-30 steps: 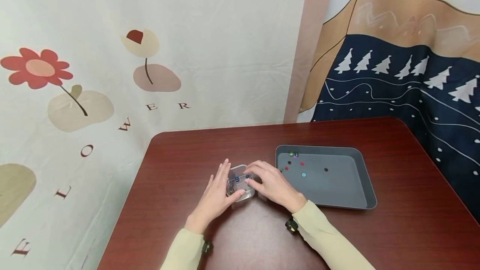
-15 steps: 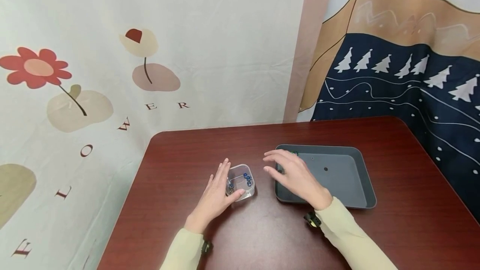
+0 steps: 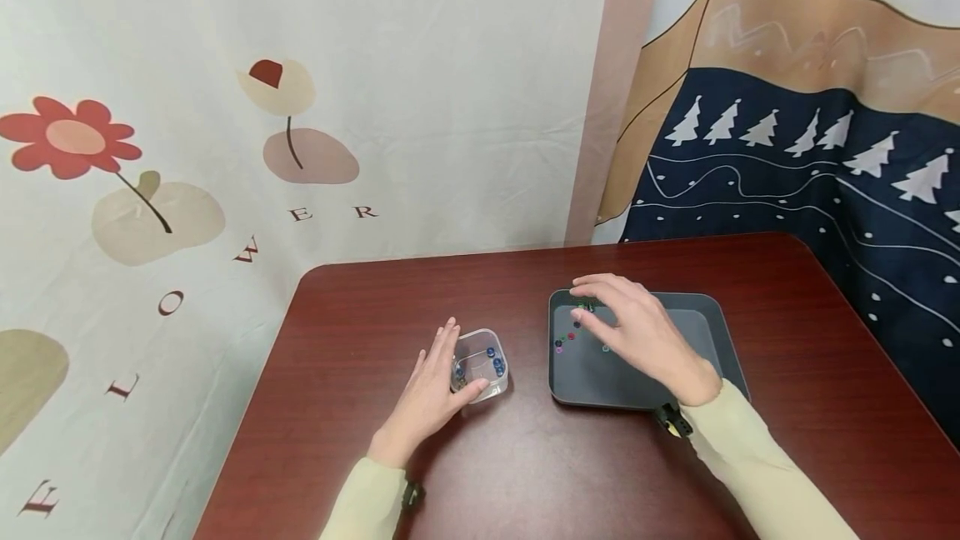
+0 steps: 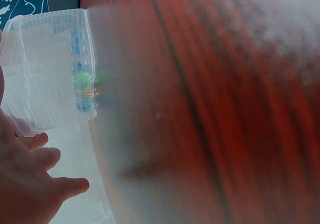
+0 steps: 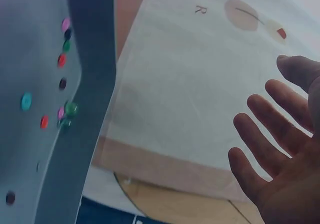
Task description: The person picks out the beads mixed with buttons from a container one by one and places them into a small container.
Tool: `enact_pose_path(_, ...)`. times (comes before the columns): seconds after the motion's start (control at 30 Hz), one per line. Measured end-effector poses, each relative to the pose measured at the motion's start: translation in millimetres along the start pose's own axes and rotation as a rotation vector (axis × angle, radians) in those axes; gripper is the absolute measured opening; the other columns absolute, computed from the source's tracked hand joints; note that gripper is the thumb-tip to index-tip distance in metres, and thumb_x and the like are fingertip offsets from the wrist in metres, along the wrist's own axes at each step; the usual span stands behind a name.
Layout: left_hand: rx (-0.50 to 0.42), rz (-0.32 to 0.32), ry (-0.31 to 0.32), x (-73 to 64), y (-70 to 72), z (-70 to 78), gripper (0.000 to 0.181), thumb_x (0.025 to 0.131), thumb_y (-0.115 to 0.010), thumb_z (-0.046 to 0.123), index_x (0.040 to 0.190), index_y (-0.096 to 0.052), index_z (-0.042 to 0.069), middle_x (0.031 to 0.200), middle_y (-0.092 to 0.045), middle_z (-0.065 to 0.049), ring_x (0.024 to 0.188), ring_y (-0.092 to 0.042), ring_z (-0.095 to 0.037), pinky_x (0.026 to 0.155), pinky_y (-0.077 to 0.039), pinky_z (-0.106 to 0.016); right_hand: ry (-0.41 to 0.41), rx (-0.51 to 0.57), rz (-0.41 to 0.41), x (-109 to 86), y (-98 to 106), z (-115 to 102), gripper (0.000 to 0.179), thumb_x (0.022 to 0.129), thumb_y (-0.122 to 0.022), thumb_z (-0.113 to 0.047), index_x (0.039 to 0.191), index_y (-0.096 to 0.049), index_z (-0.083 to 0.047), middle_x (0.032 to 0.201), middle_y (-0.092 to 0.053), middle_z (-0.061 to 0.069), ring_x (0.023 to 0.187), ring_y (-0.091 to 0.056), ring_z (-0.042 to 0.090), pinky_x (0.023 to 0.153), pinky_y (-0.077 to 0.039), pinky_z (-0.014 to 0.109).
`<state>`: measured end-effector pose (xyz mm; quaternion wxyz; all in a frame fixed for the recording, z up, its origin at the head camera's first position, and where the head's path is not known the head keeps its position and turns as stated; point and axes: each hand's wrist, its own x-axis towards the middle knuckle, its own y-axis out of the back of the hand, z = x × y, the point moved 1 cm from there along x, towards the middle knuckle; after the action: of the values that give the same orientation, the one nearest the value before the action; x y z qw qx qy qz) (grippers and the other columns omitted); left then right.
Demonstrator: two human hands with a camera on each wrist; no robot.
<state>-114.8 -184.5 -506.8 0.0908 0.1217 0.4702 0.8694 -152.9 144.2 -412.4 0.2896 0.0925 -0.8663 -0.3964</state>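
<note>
A clear plastic box [image 3: 481,365] with several small blue beads [image 3: 498,365] stands on the table. My left hand [image 3: 423,394] rests against it, straight fingers along its left side and thumb at the near side. In the left wrist view, blue, green and orange beads show through the box wall [image 4: 45,69]. My right hand [image 3: 645,332] hovers over the grey tray [image 3: 600,394], thumb and fingers apart, nothing between them. Several coloured beads [image 3: 571,337] lie at the tray's left end; in the right wrist view they are pink, red, green, turquoise [image 5: 26,101] and dark.
The reddish-brown table [image 3: 360,307] has a rounded back edge against a wall hanging with printed flowers [image 3: 75,137]. A dark blue hanging with white trees [image 3: 765,132] is at the right. The tray's raised rim stands between box and beads.
My right hand has moved from over the box, away to the right and over the tray, baring blue beads in the box. My left hand stays put against the box.
</note>
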Motion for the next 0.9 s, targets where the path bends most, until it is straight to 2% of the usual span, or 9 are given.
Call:
enact_pose_path(0.1,-0.004,0.004,-0.002,0.2,0.1,-0.1,0.097,0.092,-0.072,0.051,0.162,-0.026,0.001,0.171,-0.022,-0.012,0.156,-0.022,-0.038,0.120,-0.022,-0.066,0.002,-0.024,-0.009,0.6,3.8,8.2,0.039,0.093,-0.080,-0.022,0.128,-0.071,-0.009,0.135,-0.065,0.010,0.124,-0.060,0.029,0.104,-0.047,0.059)
enact_pose_path(0.27,-0.003,0.000,0.003,0.7,-0.2,-0.7,0.098,0.092,-0.072,0.052,0.162,-0.026,0.001,0.171,-0.022,-0.011,0.156,-0.021,-0.036,0.120,-0.022,-0.066,0.051,-0.089,-0.024,2.4,6.0,24.2,0.045,0.092,-0.080,-0.025,0.132,-0.068,-0.008,0.138,-0.063,0.013,0.127,-0.057,0.032,0.106,-0.044,0.059)
enact_pose_path(0.43,-0.007,-0.002,0.004,1.2,-0.5,-1.6,0.098,0.092,-0.072,0.051,0.162,-0.026,0.002,0.171,-0.021,-0.011,0.156,-0.021,-0.036,0.120,-0.021,-0.066,0.084,-0.147,-0.055,2.8,6.1,38.5,0.056,0.091,-0.082,-0.027,0.140,-0.063,-0.007,0.145,-0.058,0.016,0.132,-0.053,0.035,0.109,-0.040,0.062)
enact_pose_path(0.63,0.004,-0.001,-0.001,1.9,-1.6,-3.2,0.098,0.093,-0.071,0.053,0.162,-0.026,0.001,0.171,-0.021,-0.011,0.156,-0.022,-0.037,0.119,-0.022,-0.067,0.077,-0.171,-0.129,2.3,2.7,51.6,0.062,0.093,-0.078,-0.035,0.146,-0.059,-0.008,0.152,-0.052,0.015,0.139,-0.048,0.035,0.113,-0.035,0.063)
enact_pose_path(0.9,0.012,0.000,-0.004,2.3,-2.5,-3.3,0.099,0.093,-0.070,0.055,0.162,-0.026,0.000,0.171,-0.021,-0.012,0.155,-0.022,-0.039,0.118,-0.023,-0.068,0.059,-0.180,-0.200,3.3,-5.9,68.9,0.061,0.095,-0.076,-0.037,0.146,-0.059,-0.008,0.151,-0.052,0.015,0.139,-0.047,0.035,0.112,-0.037,0.062)
